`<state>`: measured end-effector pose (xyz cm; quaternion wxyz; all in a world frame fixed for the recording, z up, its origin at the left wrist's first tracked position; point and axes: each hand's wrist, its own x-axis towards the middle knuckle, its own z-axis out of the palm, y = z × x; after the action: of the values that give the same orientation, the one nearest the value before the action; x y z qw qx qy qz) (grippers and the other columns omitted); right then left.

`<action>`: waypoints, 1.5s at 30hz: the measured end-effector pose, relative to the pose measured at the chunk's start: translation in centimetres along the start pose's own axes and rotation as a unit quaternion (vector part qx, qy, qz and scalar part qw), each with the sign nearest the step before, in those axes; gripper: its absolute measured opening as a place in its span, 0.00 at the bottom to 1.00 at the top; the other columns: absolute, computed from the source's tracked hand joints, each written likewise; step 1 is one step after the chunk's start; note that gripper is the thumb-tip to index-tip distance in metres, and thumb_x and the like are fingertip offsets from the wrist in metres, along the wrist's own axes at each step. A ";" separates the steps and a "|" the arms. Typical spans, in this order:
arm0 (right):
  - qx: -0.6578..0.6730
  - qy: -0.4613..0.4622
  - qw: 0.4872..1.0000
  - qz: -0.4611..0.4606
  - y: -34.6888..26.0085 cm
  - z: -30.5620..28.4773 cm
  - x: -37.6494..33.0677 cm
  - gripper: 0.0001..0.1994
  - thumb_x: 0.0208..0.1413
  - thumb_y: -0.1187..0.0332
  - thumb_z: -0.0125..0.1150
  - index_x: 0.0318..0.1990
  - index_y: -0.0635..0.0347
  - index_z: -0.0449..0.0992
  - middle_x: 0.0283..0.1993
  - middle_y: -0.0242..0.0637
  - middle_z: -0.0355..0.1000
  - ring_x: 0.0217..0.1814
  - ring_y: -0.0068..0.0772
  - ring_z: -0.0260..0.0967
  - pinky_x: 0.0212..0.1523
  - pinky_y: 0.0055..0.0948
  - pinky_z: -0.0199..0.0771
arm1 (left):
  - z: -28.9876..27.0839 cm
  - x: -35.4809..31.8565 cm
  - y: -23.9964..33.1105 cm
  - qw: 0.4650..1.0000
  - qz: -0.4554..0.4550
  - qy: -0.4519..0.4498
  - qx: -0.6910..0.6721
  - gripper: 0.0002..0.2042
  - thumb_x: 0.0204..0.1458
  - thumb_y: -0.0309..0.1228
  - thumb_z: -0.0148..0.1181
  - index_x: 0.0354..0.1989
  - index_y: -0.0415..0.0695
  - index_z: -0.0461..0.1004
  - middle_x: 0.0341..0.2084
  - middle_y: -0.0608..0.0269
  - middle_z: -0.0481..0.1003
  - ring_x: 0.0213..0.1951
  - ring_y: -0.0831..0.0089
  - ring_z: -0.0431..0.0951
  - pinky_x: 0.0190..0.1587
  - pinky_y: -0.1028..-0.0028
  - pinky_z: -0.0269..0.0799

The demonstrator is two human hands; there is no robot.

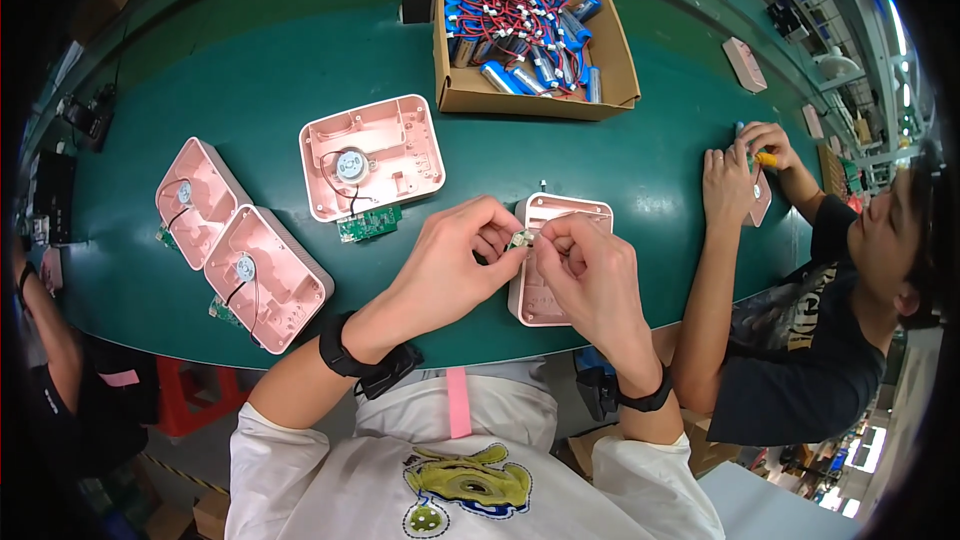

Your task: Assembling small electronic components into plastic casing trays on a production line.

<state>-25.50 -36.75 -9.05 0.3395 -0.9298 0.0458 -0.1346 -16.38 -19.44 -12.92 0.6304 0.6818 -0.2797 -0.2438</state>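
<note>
Between the fingertips of both hands is a small pale part (520,239), partly covered by the fingers; its exact kind is too small to make out. My left hand (465,248) pinches it from the left. From the right, my right hand (590,265) meets it with thumb and fingers closed together. Directly beneath the hands sits an open pink plastic housing (534,302), its far rim and left wall showing while my right hand hides much of the inside. A tiny pale piece (543,185) lies on the table just beyond that housing.
Left of my hands, pink housings (420,155) (300,275) (205,165) hold round speakers, with green circuit boards (370,224) wired to them. A cardboard box (540,105) of blue batteries stands at the back of the green table (660,200). At right a co-worker's hands (735,175) handle parts.
</note>
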 end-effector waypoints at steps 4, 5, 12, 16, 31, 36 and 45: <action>0.001 0.008 1.000 0.007 -0.3 0.2 -0.2 0.05 0.57 0.77 0.70 0.36 0.65 0.78 0.26 0.33 0.74 0.19 0.21 0.63 0.22 0.25 0.64 | 0.2 -0.1 0.3 0.999 0.027 0.014 0.021 0.08 0.56 0.18 0.69 0.41 0.33 0.77 0.35 0.61 0.77 0.35 0.81 0.79 0.38 0.78 0.80; 0.000 0.008 1.000 0.007 -0.4 0.3 -0.2 0.05 0.57 0.77 0.70 0.36 0.65 0.78 0.26 0.33 0.74 0.19 0.21 0.63 0.22 0.25 0.64 | 0.2 -0.1 0.3 0.999 0.025 0.016 0.023 0.08 0.55 0.18 0.69 0.41 0.33 0.77 0.35 0.60 0.77 0.35 0.80 0.79 0.38 0.78 0.80; -0.059 0.033 0.997 -0.035 -0.8 0.6 -0.5 0.07 0.56 0.77 0.71 0.36 0.63 0.76 0.30 0.37 0.77 0.21 0.27 0.71 0.24 0.29 0.72 | 0.3 -0.2 0.2 0.998 0.051 0.023 0.034 0.09 0.55 0.17 0.69 0.41 0.32 0.76 0.34 0.60 0.76 0.32 0.78 0.78 0.37 0.77 0.80; -0.085 0.043 0.994 -0.050 -0.8 0.9 -0.7 0.07 0.55 0.78 0.71 0.37 0.63 0.76 0.29 0.37 0.76 0.21 0.29 0.71 0.24 0.30 0.71 | 0.5 -0.2 0.5 0.996 0.064 0.028 0.052 0.09 0.54 0.17 0.69 0.41 0.31 0.76 0.33 0.59 0.75 0.32 0.76 0.78 0.36 0.76 0.79; -0.072 0.040 0.994 -0.065 -1.1 1.0 -0.4 0.06 0.58 0.78 0.68 0.38 0.63 0.75 0.30 0.39 0.74 0.22 0.38 0.72 0.24 0.34 0.71 | 0.1 -0.2 0.4 0.995 0.088 0.018 0.039 0.08 0.54 0.15 0.67 0.41 0.31 0.76 0.33 0.59 0.74 0.32 0.74 0.76 0.37 0.74 0.78; -0.077 0.052 0.993 -0.068 -1.0 1.5 -0.3 0.05 0.60 0.78 0.66 0.38 0.63 0.75 0.31 0.42 0.74 0.23 0.41 0.72 0.25 0.36 0.72 | -0.1 -0.2 0.5 0.996 0.077 0.015 0.035 0.08 0.55 0.15 0.67 0.41 0.31 0.76 0.33 0.59 0.74 0.32 0.74 0.75 0.38 0.74 0.78; -0.101 0.031 0.992 -0.066 -1.9 0.8 0.1 0.05 0.59 0.76 0.67 0.37 0.61 0.75 0.29 0.42 0.78 0.25 0.44 0.77 0.26 0.39 0.76 | -0.5 -0.6 0.6 0.998 0.044 0.023 0.037 0.08 0.56 0.15 0.66 0.42 0.32 0.76 0.36 0.61 0.76 0.38 0.78 0.78 0.41 0.77 0.79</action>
<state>-25.21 -34.77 -8.43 0.2330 -0.9557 0.0081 -0.1798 -16.51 -18.68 -12.34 0.6211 0.6972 -0.3035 -0.1898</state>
